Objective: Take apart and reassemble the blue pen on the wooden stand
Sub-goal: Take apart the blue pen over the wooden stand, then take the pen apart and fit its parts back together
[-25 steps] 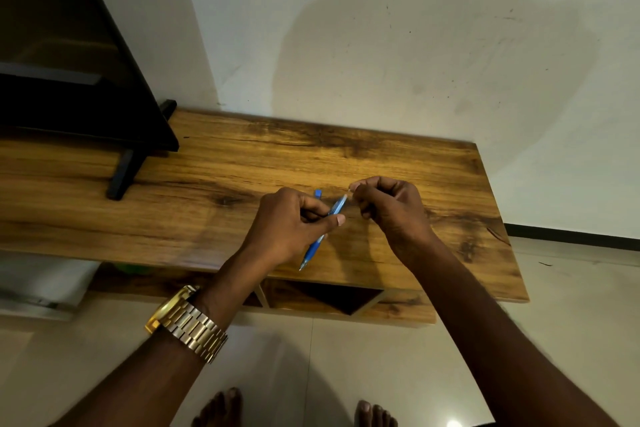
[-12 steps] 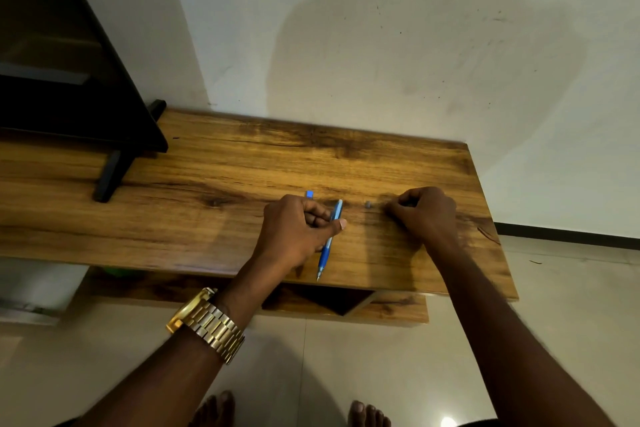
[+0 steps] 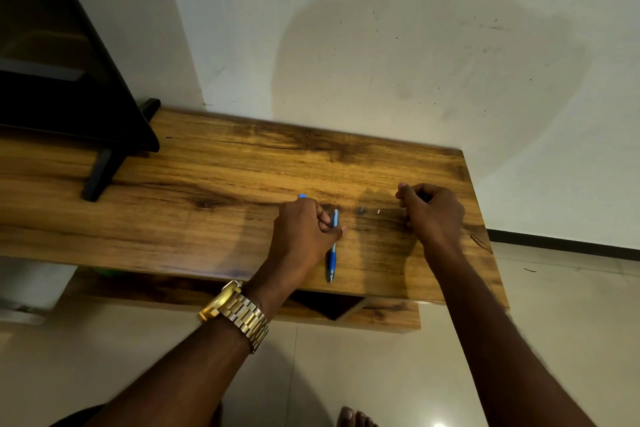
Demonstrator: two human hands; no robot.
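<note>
The left hand [image 3: 304, 232] pinches the blue pen [image 3: 333, 246] barrel near the counter [image 3: 173, 204] front; the right hand [image 3: 433, 211] is curled, contents unclear. Light, stiff, slippery: grip mid-barrel.

Table [image 3: 214, 166]: wood-grain, satin sheen. Pen [image 3: 333, 253] in my left hand: glossy blue plastic. My watch [image 3: 237, 314]: polished gold metal.

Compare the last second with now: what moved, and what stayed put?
The right hand pulled away rightward from the blue pen and came down onto the wooden stand, with a small grey piece now lying between the hands. The left hand kept holding the pen, lowering it.
</note>
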